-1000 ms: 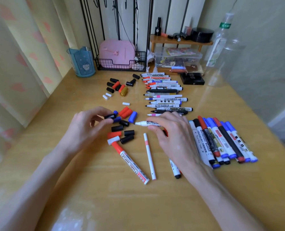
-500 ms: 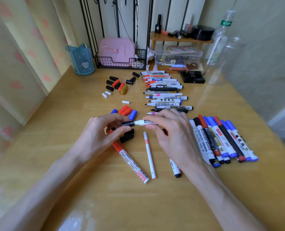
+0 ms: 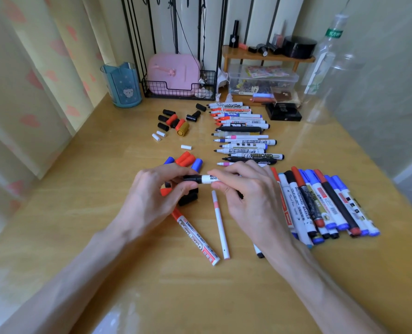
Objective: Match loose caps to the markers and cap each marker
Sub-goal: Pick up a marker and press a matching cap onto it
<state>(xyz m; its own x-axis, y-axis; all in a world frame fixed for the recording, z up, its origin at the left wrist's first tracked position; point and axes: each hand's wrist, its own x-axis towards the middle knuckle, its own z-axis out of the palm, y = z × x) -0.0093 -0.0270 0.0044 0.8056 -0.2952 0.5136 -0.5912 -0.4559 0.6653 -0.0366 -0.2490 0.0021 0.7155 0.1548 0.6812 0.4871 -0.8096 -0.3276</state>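
My right hand (image 3: pixel 248 198) grips a white whiteboard marker (image 3: pixel 211 179) held level above the table. My left hand (image 3: pixel 156 196) pinches a black cap (image 3: pixel 192 178) that sits on the marker's tip. Loose black caps (image 3: pixel 188 198) lie under my left fingers, with red caps (image 3: pixel 185 158) and blue caps (image 3: pixel 196 164) just beyond. More loose caps (image 3: pixel 173 121) lie farther back. A row of uncapped markers (image 3: pixel 243 138) stretches away. Capped markers (image 3: pixel 320 206) lie at the right.
A red-capped whiteboard marker (image 3: pixel 195 237) and a thin white pen (image 3: pixel 220 225) lie in front of my hands. At the back stand a blue cup (image 3: pixel 121 85), a wire basket (image 3: pixel 178 92) with a pink box, a clear plastic box (image 3: pixel 262 80) and a bottle (image 3: pixel 325 61).
My left hand picked a black cap from the pile and brought it right to the marker's tip. The cap now sits on the marker held in my right hand.
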